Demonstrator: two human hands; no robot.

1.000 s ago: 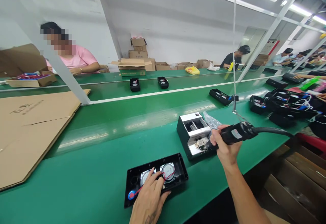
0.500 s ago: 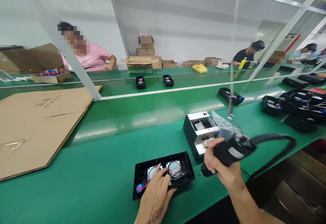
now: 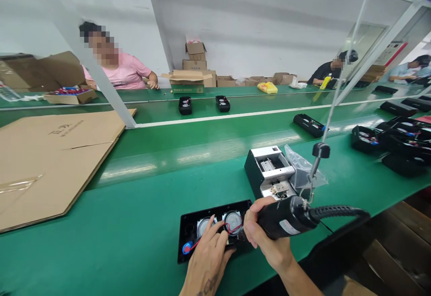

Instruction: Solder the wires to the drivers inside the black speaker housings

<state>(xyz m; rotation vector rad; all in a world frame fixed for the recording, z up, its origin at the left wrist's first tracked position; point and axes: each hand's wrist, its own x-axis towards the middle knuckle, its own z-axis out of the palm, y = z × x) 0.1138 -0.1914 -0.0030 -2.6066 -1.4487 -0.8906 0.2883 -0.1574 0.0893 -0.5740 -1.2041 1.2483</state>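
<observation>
A black speaker housing (image 3: 189,229) lies open side up on the green bench. Inside it are two round speakers (image 3: 232,220), red wires and a blue round part (image 3: 187,247). My left hand (image 3: 209,253) grips the near wall, its fingers reaching over the inside beside the wires. In my right hand (image 3: 264,237) is a black electric screwdriver (image 3: 283,217), tilted down toward the housing's right end. Its tip is hidden behind my fingers. Just beyond stands a black and white screw feeder (image 3: 254,177), with a clear plastic bag (image 3: 303,170) beside it.
Flat cardboard (image 3: 67,165) covers the bench at left. A cable (image 3: 346,107) suspends the screwdriver. More black housings (image 3: 400,139) are piled at right, with others on the belt (image 3: 202,136). Co-workers sit across, one in a pink shirt (image 3: 133,71). White posts (image 3: 117,100) rise from the belt edge.
My right hand has brought the screwdriver left and down to the housing's right end. My left hand stays on the housing. The view has shifted slightly.
</observation>
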